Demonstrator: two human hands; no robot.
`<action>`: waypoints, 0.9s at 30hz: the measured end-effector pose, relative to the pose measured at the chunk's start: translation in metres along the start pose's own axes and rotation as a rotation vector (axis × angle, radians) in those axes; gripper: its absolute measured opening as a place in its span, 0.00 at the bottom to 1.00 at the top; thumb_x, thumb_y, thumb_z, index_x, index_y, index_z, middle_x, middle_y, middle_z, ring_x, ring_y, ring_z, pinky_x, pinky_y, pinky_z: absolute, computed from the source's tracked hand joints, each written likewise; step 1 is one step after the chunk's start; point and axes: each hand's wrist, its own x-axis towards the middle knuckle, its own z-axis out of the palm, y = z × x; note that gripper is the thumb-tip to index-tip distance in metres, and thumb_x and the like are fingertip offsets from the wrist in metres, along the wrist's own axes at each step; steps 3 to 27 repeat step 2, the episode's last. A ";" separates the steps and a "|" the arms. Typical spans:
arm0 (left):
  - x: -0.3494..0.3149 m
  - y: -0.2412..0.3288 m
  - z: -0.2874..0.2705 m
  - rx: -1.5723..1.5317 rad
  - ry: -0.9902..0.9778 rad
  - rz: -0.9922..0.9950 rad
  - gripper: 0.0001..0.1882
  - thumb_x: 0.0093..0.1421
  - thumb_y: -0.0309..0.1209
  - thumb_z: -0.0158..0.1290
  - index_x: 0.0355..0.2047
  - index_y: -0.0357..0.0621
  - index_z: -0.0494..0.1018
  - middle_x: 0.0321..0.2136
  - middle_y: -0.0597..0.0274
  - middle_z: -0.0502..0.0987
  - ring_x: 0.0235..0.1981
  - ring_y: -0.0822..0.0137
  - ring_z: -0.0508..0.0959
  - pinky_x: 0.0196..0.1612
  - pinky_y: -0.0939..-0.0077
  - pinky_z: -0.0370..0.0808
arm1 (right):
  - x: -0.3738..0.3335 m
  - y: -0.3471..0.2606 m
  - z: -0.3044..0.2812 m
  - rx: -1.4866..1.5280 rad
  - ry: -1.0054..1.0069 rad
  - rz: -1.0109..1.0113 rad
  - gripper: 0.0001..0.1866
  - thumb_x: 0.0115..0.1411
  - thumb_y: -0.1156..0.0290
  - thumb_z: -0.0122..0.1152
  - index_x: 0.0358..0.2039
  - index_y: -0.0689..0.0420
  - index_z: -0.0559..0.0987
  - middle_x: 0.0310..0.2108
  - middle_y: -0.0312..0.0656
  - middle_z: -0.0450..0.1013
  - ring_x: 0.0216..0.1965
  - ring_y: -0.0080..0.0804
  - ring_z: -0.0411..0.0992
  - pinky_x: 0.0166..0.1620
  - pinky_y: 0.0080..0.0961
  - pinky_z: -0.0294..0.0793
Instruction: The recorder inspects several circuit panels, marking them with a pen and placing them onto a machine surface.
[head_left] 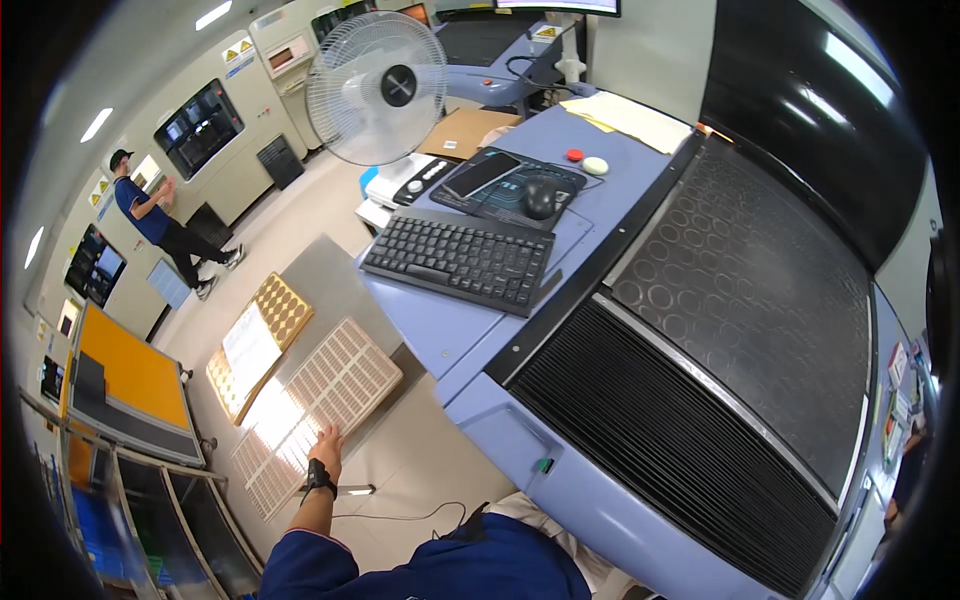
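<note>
My left hand, with a black watch on its wrist, is at the near edge of a pale panel printed with a grid of small rectangles, like a circuit board panel. The fingers are bent over that edge; the thumb is hard to make out. Bright glare covers part of the panel, which lies over a grey metal table. Just beyond it is a gold panel with round spots, a white sheet lying on top. My right hand is out of view.
On my right stands a blue machine with black ribbed bellows, a keyboard and a mouse. A fan rises behind. Left are an orange-panelled cart and a rack. A person stands far off.
</note>
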 end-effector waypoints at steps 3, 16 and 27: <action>0.012 -0.014 0.016 0.025 0.004 -0.020 0.27 0.70 0.40 0.52 0.67 0.50 0.63 0.69 0.53 0.62 0.68 0.46 0.65 0.63 0.55 0.73 | 0.007 -0.075 -0.009 -0.121 0.151 0.247 0.32 0.65 0.50 0.64 0.57 0.65 0.73 0.32 0.54 0.76 0.31 0.40 0.75 0.39 0.34 0.83; 0.012 -0.014 0.016 0.025 0.004 -0.020 0.27 0.70 0.40 0.52 0.67 0.50 0.63 0.69 0.53 0.62 0.68 0.46 0.65 0.63 0.55 0.73 | 0.007 -0.075 -0.009 -0.121 0.151 0.247 0.32 0.65 0.50 0.64 0.57 0.65 0.73 0.32 0.54 0.76 0.31 0.40 0.75 0.39 0.34 0.83; 0.012 -0.014 0.016 0.025 0.004 -0.020 0.27 0.70 0.40 0.52 0.67 0.50 0.63 0.69 0.53 0.62 0.68 0.46 0.65 0.63 0.55 0.73 | 0.007 -0.075 -0.009 -0.121 0.151 0.247 0.32 0.65 0.50 0.64 0.57 0.65 0.73 0.32 0.54 0.76 0.31 0.40 0.75 0.39 0.34 0.83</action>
